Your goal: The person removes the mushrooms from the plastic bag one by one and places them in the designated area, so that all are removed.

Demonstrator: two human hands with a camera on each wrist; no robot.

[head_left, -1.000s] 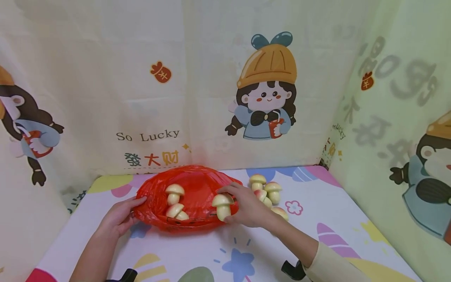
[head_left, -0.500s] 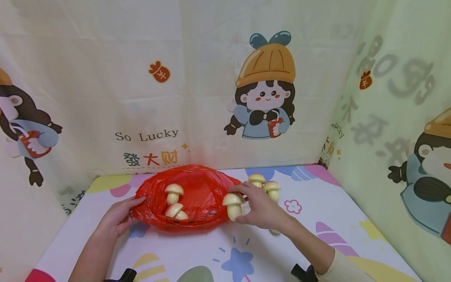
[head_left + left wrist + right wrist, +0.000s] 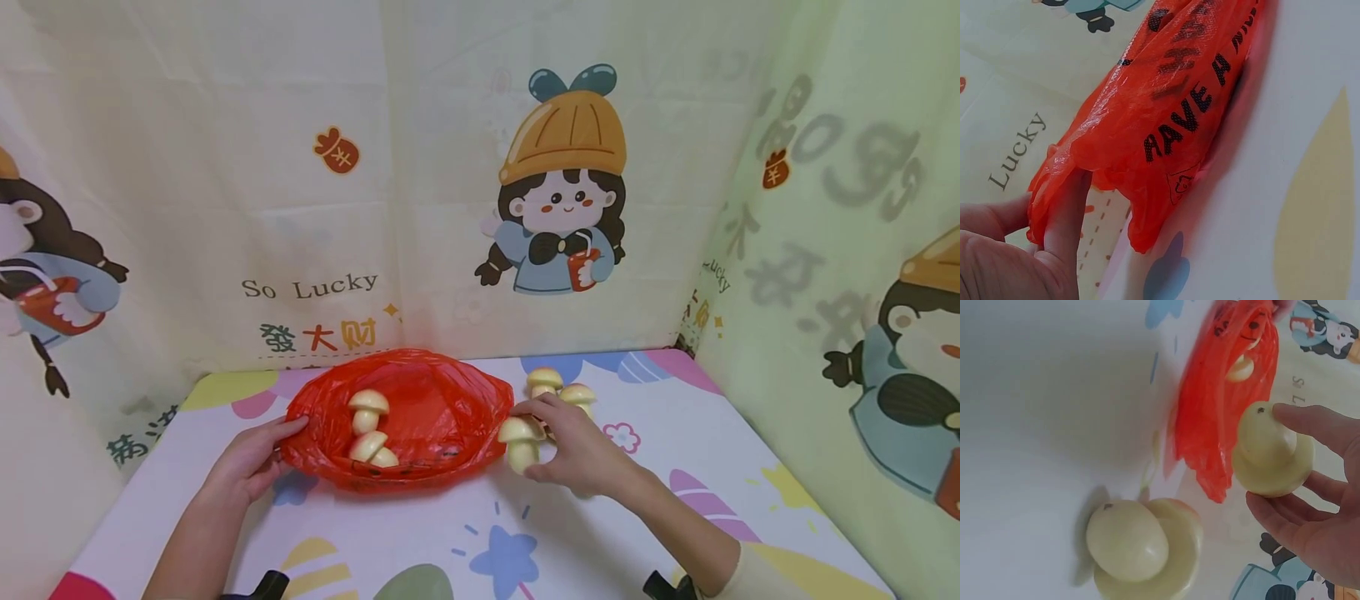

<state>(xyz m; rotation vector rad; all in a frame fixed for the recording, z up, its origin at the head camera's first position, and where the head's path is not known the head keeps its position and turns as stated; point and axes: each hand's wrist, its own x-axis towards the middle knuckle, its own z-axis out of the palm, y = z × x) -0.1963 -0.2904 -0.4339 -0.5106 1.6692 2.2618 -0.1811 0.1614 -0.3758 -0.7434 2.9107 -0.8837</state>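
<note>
Over the bench [image 3: 360, 521], toward its far edge & R of ctr, a toy mushroom [image 3: 522, 443] is pinched btwn thumb & fingers of the R hand [image 3: 581, 446], just outside the red plastic bag [image 3: 435, 408]. L hand [image 3: 251, 458] pinches bag's L rim. Prob. unloading step; next move calls for setting it by the mushroom group [image 3: 543, 379], nr far edge, w/o knocking those. 2 more mushrooms [image 3: 367, 407] in bag. R hand hides part of group.

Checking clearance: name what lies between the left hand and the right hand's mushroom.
In the head view: the red bag, with two mushrooms inside.
</note>
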